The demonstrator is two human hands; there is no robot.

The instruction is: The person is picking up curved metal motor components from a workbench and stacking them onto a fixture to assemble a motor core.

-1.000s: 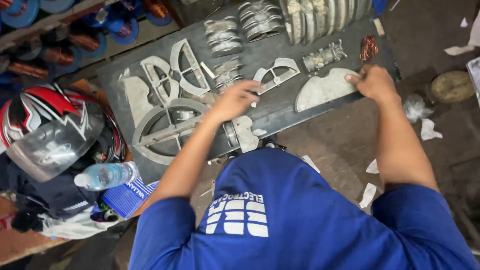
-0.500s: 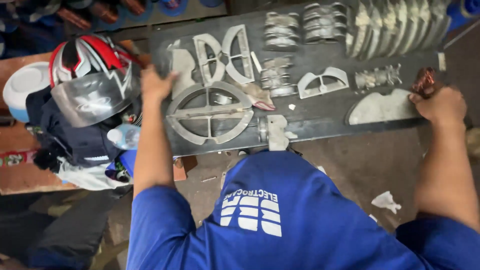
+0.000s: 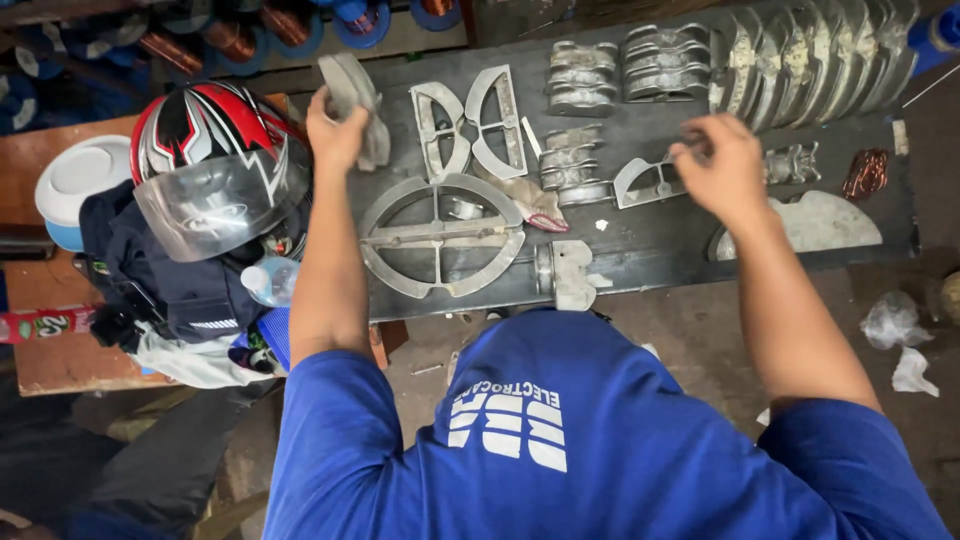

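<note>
My left hand (image 3: 335, 130) is closed on a grey metal piece (image 3: 352, 92) at 11 o'clock; the right hand (image 3: 722, 172) hovers half-open over the bracket (image 3: 645, 182). I judge sorting; next needs a firm grasp.

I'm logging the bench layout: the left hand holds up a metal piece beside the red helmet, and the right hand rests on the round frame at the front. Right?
Not quite. In the head view the right hand is over the small curved metal pieces, not on the round frame. The left hand does hold a metal piece beside the helmet.

Red-green package (image 3: 40, 325) — far left
</note>
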